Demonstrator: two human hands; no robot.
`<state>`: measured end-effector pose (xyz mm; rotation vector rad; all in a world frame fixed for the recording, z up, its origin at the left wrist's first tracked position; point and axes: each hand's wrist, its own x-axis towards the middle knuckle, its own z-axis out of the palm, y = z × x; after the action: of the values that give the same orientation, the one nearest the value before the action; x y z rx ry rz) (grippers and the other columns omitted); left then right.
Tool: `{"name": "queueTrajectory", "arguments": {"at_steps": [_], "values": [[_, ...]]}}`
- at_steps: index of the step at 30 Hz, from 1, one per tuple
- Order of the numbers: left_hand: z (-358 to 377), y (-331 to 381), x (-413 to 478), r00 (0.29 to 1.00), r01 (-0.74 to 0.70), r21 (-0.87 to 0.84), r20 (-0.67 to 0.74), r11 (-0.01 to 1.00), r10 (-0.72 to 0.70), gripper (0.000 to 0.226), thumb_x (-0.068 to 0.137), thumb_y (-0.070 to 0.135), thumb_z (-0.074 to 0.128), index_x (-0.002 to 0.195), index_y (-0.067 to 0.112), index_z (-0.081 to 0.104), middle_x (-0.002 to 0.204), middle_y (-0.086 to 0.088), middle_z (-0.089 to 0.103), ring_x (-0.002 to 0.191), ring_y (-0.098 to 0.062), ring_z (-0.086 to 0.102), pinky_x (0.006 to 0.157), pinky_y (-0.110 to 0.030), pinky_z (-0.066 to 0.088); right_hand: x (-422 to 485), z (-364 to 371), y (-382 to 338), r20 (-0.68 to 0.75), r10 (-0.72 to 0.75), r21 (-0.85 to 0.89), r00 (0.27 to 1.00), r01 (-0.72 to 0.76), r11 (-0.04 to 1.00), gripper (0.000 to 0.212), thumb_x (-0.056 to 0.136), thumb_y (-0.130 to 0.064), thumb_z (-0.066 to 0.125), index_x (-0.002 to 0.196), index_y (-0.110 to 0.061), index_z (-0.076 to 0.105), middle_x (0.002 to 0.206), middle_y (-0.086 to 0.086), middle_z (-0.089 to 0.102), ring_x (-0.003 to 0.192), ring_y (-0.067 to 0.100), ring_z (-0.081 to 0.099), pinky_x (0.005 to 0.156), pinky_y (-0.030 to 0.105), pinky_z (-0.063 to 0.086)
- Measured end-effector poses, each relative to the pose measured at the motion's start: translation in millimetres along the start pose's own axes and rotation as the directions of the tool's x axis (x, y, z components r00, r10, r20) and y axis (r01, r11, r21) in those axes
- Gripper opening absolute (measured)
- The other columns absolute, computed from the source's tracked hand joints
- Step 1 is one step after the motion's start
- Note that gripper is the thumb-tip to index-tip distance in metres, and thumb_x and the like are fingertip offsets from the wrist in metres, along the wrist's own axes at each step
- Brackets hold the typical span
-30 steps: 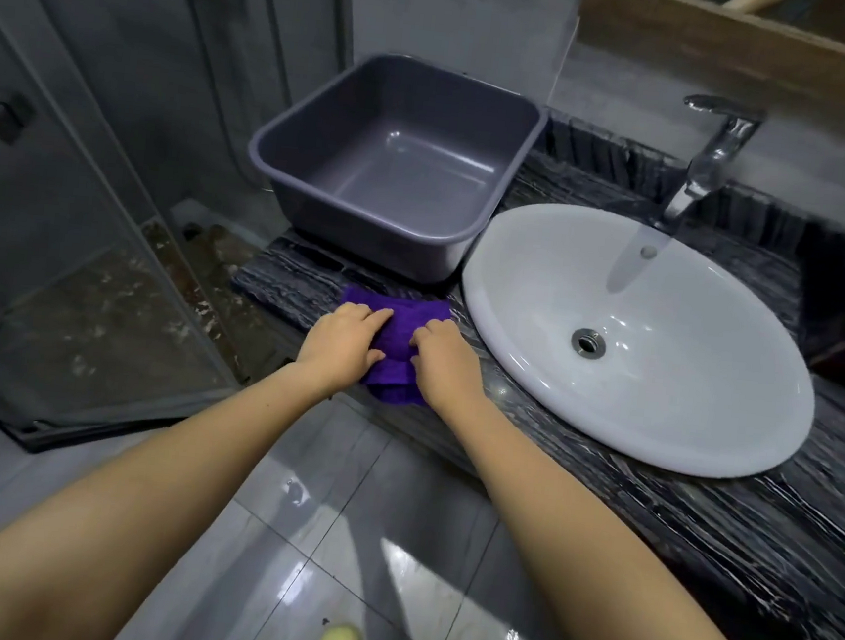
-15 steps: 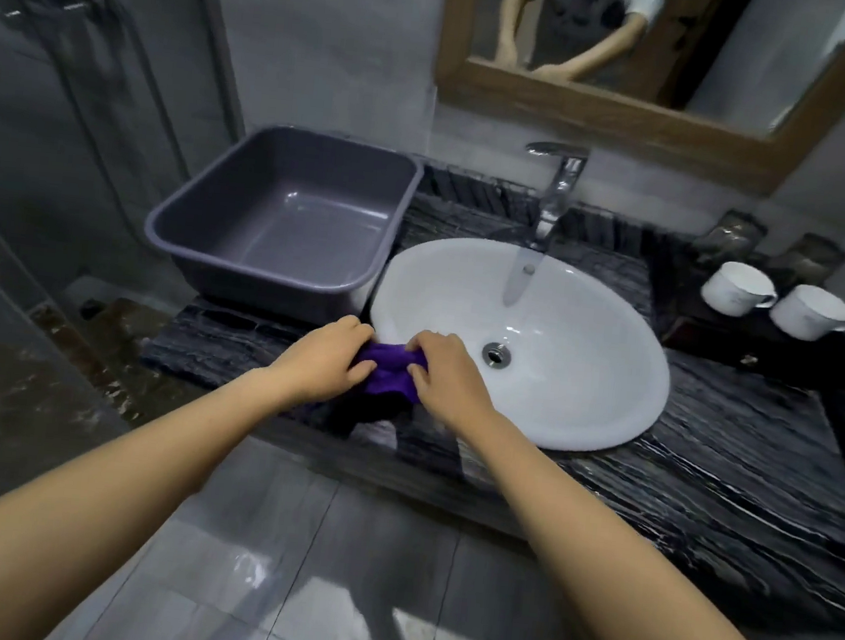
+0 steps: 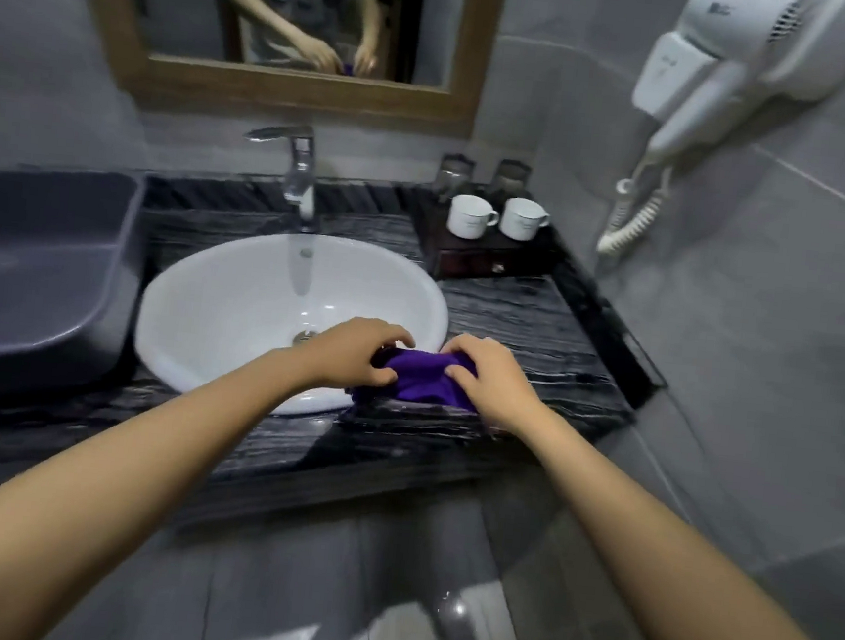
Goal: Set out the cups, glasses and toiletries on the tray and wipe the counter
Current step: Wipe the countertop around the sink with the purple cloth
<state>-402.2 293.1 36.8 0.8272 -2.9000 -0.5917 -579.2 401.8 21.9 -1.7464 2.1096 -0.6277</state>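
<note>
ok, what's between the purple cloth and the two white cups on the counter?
Head view: only bare black marbled counter lies between the purple cloth and the dark wooden tray holding the two white cups; nothing stands on that stretch.

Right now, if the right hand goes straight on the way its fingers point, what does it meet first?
The right hand points left across the purple cloth, so it would probably meet the left hand first, which grips the same cloth. Depth is unclear, though.

Bare black marble counter [image 3: 523,324] lies open right of the sink [image 3: 235,312]; the wooden tray [image 3: 488,261] with two white cups [image 3: 492,216] blocks its back corner.
</note>
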Motion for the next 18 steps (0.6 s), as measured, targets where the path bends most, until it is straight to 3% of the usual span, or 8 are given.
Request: {"name": "queueTrajectory", "arguments": {"at_steps": [3,10,15,18], "values": [[8,33,46,0.996,-0.084,-0.003,0.015,0.996,0.084,0.034,0.079,0.018,0.06,0.113,0.016,0.06,0.108,-0.006,0.066,0.094,-0.021,0.057,0.08,-0.029,0.042,-9,-29,41,-0.067,0.066,-0.024,0.996,-0.067,0.997,0.018,0.089,-0.017,0.057,0.107,-0.018,0.061,0.107,0.01,0.063,0.101,0.025,0.056,0.086,0.031,0.039],[38,92,151,0.964,-0.262,0.051,-0.04,0.964,0.264,0.029,0.082,0.01,0.053,0.109,0.007,0.065,0.106,-0.014,0.068,0.101,-0.029,0.059,0.085,-0.036,0.045,-5,-79,136,-0.208,0.193,-0.039,0.959,-0.206,0.978,0.017,0.092,-0.014,0.052,0.108,-0.015,0.056,0.109,0.01,0.055,0.1,0.025,0.055,0.086,0.029,0.039],[69,108,202,0.959,-0.275,0.057,-0.051,0.96,0.278,0.029,0.086,0.011,0.052,0.113,0.011,0.064,0.109,-0.01,0.068,0.103,-0.027,0.059,0.087,-0.038,0.045,8,-79,191,-0.248,0.243,-0.06,0.938,-0.266,0.962,0.016,0.093,-0.016,0.051,0.108,-0.014,0.055,0.113,0.01,0.056,0.099,0.024,0.055,0.08,0.028,0.038],[100,102,214,0.976,-0.218,0.042,0.024,0.975,0.217,0.035,0.09,0.013,0.05,0.124,0.013,0.058,0.124,-0.008,0.064,0.114,-0.026,0.056,0.094,-0.035,0.043,4,-62,214,-0.188,0.268,-0.091,0.945,-0.288,0.953,0.02,0.092,-0.018,0.053,0.112,-0.011,0.055,0.114,0.011,0.054,0.104,0.029,0.055,0.087,0.034,0.042]]}}
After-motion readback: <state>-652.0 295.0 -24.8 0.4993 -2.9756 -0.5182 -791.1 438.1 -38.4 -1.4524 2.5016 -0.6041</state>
